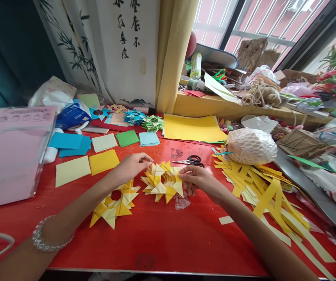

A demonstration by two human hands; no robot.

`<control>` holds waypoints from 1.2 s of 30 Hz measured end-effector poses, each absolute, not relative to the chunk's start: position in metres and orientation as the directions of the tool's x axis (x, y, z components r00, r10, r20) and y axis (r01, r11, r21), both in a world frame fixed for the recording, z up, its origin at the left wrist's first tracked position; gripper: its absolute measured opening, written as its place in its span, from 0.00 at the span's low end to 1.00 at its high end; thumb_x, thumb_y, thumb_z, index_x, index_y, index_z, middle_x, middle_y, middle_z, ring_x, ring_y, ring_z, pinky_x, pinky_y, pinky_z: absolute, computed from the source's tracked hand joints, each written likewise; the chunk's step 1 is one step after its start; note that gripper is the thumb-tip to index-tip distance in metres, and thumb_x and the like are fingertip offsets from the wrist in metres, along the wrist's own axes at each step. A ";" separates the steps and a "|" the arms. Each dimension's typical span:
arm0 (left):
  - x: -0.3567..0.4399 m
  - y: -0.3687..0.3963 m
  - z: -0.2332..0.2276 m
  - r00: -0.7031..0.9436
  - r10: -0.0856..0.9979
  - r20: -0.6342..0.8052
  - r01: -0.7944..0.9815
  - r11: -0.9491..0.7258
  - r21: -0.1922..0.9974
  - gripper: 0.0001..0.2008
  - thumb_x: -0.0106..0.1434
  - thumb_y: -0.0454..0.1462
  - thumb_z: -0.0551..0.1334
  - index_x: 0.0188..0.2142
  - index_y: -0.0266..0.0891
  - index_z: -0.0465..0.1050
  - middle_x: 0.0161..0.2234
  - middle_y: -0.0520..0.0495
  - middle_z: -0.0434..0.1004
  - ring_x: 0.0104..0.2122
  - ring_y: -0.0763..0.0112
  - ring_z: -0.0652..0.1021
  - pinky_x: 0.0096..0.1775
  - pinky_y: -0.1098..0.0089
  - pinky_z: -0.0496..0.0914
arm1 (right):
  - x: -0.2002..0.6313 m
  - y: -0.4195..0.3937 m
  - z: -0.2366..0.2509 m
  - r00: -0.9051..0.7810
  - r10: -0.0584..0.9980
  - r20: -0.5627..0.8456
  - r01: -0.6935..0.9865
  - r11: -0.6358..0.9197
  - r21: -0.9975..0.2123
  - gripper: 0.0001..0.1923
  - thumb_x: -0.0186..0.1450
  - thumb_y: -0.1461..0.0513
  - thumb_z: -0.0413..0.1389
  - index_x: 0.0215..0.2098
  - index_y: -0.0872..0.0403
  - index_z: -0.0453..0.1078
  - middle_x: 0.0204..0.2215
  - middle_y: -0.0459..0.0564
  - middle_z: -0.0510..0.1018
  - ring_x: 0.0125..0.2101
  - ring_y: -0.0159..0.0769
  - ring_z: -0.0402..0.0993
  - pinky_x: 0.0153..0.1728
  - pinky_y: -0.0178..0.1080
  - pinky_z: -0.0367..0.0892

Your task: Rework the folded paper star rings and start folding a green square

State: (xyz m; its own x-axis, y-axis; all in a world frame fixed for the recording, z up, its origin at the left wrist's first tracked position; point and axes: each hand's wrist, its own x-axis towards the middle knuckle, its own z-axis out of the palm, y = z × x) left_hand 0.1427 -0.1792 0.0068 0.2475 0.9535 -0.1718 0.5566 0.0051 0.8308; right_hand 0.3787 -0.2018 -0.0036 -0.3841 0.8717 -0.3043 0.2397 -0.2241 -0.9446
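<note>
Between my hands is a yellow and cream origami star ring [166, 189], folded from many pointed paper pieces around a central hole. My left hand [134, 166] has thumb and fingertips pinched together at the ring's upper left edge. On the opposite side, my right hand [195, 177] grips a right-hand point between thumb and fingers. A second yellow and cream origami star ring [118, 208] lies on the red table [168, 242], partly behind my left forearm. Black-handled scissors [193, 160] rest just beyond the right hand.
Small paper stacks [103, 162] sit left, beside a pink plastic-covered packet [12, 152]. Yellow sheets [194, 128] and blue and green origami stars [138, 118] are at the back. Yellow paper strips [261, 191] and a net-wrapped object [251, 146] lie right, below a cluttered windowsill [209, 102].
</note>
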 end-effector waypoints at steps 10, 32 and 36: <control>0.140 -0.180 0.020 0.205 0.966 -0.155 0.654 -0.017 0.756 0.15 0.55 0.46 0.55 0.37 0.40 0.71 0.34 0.49 0.75 0.28 0.69 0.72 0.27 0.72 0.62 | 0.381 -0.198 -0.005 -0.342 0.895 -0.288 0.138 -0.255 -0.957 0.15 0.55 0.53 0.57 0.31 0.58 0.67 0.17 0.43 0.66 0.14 0.21 0.58 0.13 0.27 0.50; 0.124 -0.170 0.012 0.460 0.834 -0.306 0.676 -0.106 0.729 0.12 0.52 0.46 0.59 0.28 0.40 0.73 0.32 0.50 0.76 0.32 0.68 0.73 0.30 0.74 0.63 | 0.394 -0.178 -0.020 -0.232 0.921 -0.314 -0.114 -0.347 -0.931 0.19 0.52 0.52 0.59 0.19 0.54 0.55 0.13 0.38 0.49 0.14 0.23 0.42 0.15 0.32 0.42; 0.123 -0.169 0.011 0.425 0.851 -0.310 0.686 -0.080 0.723 0.14 0.52 0.48 0.58 0.28 0.39 0.73 0.30 0.49 0.74 0.28 0.68 0.71 0.26 0.74 0.60 | 0.392 -0.179 -0.020 -0.260 0.912 -0.317 -0.146 -0.362 -0.921 0.18 0.53 0.53 0.59 0.19 0.54 0.55 0.13 0.37 0.49 0.14 0.23 0.41 0.15 0.32 0.41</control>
